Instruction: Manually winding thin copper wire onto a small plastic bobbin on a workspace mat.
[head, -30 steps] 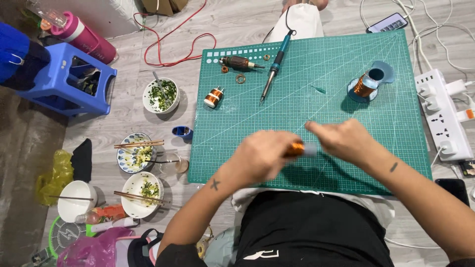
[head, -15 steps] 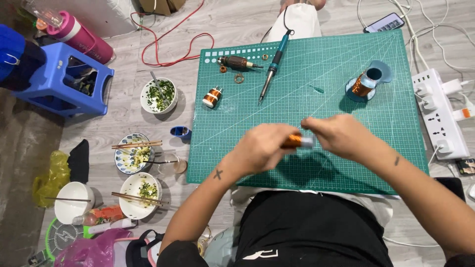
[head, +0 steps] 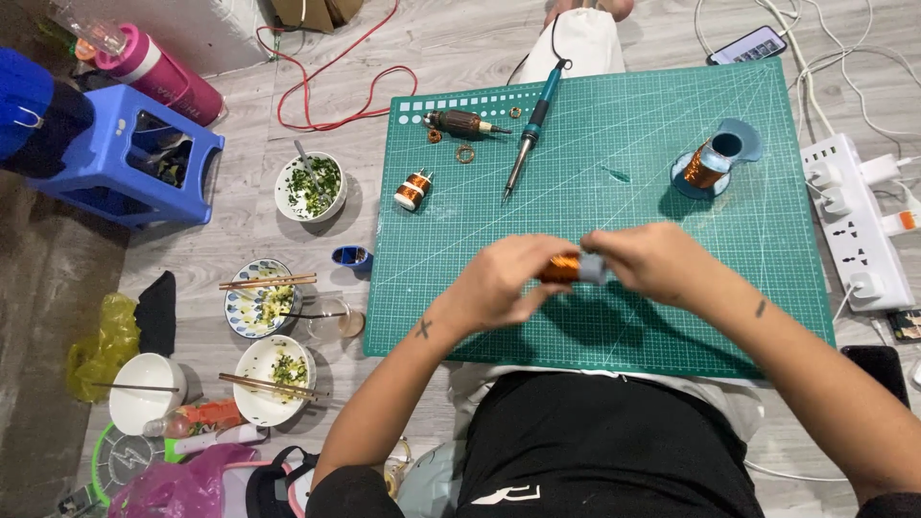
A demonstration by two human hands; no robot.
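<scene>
My left hand [head: 504, 280] and my right hand [head: 657, 261] meet over the near middle of a green cutting mat [head: 614, 125]. Between them they hold a small copper-wound coil [head: 561, 268] with a grey end piece; both hands grip it, one at each end. Farther back on the mat lie a soldering iron [head: 531, 130], a small motor rotor [head: 460, 123] and two little rings [head: 464, 153]. A copper wire spool [head: 708, 165] on a blue reel stands at the mat's far right.
Another small copper coil [head: 414, 188] lies at the mat's left edge. Bowls with chopsticks [head: 261, 297] and food sit on the floor to the left, by a blue stool [head: 134, 158]. A white power strip [head: 857, 225] and a phone [head: 748, 44] lie right.
Both hands with the coil have shifted a little away from me and to the left over the mat, and the fingers have turned around the coil.
</scene>
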